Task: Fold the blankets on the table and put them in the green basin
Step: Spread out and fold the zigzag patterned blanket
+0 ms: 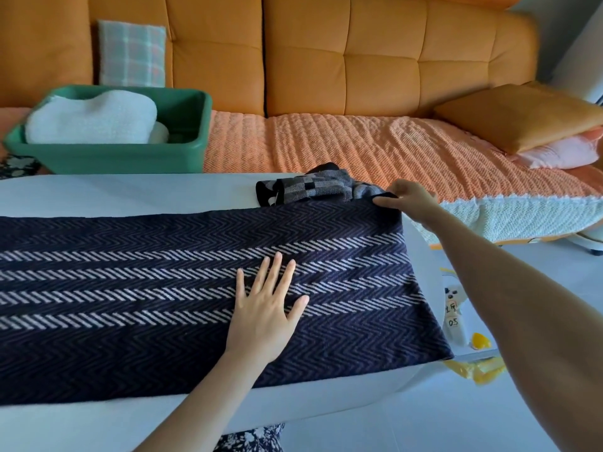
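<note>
Likely pinch grip: right hand [409, 199], blanket [130, 347]

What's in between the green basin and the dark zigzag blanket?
Just a bare strip of the white table lies between the green basin and the zigzag blanket, as the head view shows.

**Bare arms and a floral print**

The person's left forearm [208, 393] and right forearm [509, 282] are both uncovered along all of their visible length, from wrist to the picture's edge. The left hand [264, 318] is slim, with long fingers and short, plain-looking nails. The right hand [408, 199] shows mostly its back and knuckles; its nails cannot be made out. The skin of both arms is smooth and unmarked. At the lower edge shows a strip of dark garment with a small white flower print [248, 440], soft cloth, its cut impossible to tell.
</note>
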{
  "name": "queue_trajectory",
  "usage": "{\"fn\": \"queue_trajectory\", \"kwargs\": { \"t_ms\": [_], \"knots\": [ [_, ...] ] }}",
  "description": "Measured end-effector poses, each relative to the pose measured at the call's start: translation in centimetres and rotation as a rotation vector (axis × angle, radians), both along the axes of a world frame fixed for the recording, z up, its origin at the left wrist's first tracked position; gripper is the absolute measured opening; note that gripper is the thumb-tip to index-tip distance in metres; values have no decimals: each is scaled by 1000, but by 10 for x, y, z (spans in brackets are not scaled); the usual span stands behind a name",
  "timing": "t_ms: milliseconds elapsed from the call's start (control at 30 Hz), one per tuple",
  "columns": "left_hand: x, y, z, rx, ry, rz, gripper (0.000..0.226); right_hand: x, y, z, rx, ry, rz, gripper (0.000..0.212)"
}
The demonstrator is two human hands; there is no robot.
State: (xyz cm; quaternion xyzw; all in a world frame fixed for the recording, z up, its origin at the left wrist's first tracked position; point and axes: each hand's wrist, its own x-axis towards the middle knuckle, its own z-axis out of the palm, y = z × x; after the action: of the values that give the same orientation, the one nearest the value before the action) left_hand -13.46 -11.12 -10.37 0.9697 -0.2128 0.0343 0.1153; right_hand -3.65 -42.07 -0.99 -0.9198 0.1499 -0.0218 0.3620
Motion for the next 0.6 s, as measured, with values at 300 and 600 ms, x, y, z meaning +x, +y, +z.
{"fn": "queue_trajectory", "kwargs": {
  "t_ms": [300,600],
  "knots": [
    [0,1,1,13,-11,11,74,3,-2,-11,57,-84,-225,74],
    [0,0,0,28,-7,11,76,-9,10,-28,466,126,-192,25]
  ]
}}
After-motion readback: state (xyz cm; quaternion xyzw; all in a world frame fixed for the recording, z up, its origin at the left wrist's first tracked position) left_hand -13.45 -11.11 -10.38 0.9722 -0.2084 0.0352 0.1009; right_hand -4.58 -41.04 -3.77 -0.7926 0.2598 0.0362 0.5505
